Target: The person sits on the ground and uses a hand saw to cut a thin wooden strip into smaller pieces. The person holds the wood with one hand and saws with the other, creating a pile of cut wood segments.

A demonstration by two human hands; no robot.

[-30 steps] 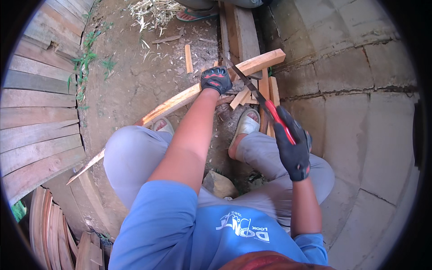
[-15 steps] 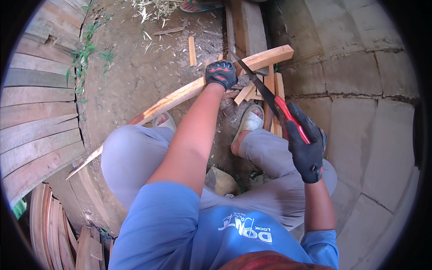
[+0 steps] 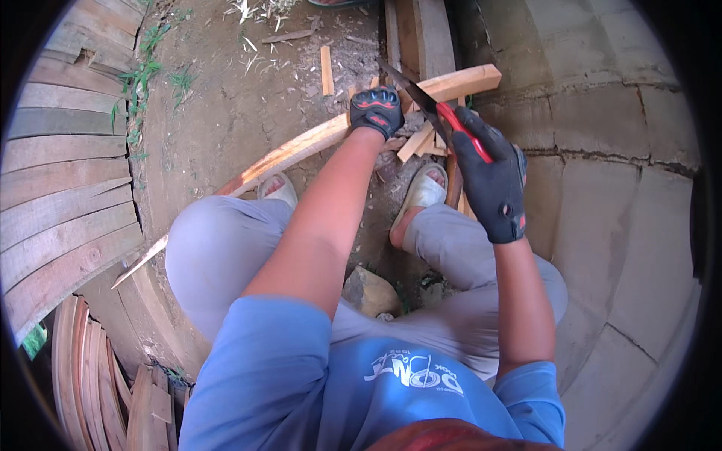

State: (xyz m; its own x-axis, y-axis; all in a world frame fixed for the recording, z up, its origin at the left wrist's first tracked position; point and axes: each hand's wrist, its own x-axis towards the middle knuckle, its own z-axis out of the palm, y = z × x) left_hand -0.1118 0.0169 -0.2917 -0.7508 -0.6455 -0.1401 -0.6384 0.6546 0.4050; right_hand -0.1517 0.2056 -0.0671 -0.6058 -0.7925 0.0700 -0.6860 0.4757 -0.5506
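- Our left hand (image 3: 376,111), in a black glove with red trim, is closed down over the long wooden beam (image 3: 301,148). Knuckles face up at us, so we can't tell how far the fingers wrap underneath.
- Our right hand (image 3: 490,173), gloved to match, is curled snugly around the red handle of the saw (image 3: 423,103).
- The dark blade slants across the beam just right of the left hand, tip poking past the far edge. We can't tell if the teeth are biting in.
- The beam itself runs diagonally, from beside our left knee (image 3: 214,240) up to a squared end near the block wall (image 3: 594,120).
- Below the blade we've got a little heap of offcuts (image 3: 416,143), close to our right sandal (image 3: 426,192).
- One loose wood strip (image 3: 326,70) lies on the dirt ahead of the left hand, with pale shavings (image 3: 259,9) farther up.
- There's a chunky rock (image 3: 370,292) between our legs, and stacked boards (image 3: 86,361) at lower left.
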